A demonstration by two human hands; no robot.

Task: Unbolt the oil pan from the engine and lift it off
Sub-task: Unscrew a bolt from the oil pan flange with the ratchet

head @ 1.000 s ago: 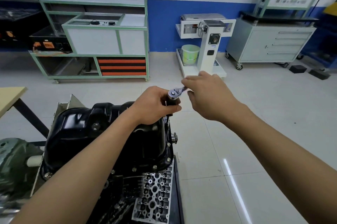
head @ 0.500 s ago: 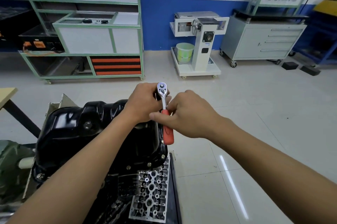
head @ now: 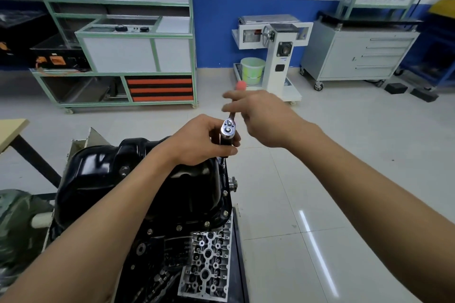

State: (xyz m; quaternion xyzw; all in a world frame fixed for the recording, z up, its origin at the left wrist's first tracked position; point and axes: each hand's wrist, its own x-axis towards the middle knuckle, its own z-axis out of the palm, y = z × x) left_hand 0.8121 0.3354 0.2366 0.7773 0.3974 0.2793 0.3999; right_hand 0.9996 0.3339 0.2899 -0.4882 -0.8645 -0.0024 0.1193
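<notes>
Half a second ago the red grip of the chrome ratchet wrench (head: 228, 127) pointed back toward the person. Now it has swung right round and points away, its red tip blurred above the right hand (head: 263, 116). That hand's fingers are closed on the handle and are smeared with motion too. The left hand (head: 197, 141) has stayed put, fingers curled round the black extension bar (head: 222, 161) just under the ratchet head, steadying it upright over the far right corner of the pan's rim. A sweep that wide and quick suggests to me this bolt has already broken loose and is being spun out, not cracked free.

The glossy black pressed-steel oil pan (head: 128, 179) still sits on the upturned engine (head: 157, 253), low and left in front of the person, with the left forearm crossing over it. Its deep sump is rounded and throws back the lights. A flat flange runs round it, and small bolt heads (head: 206, 223) still stand along the near edge and up the right side. By my reckoning there is plenty of unbolting left before any lifting.
</notes>
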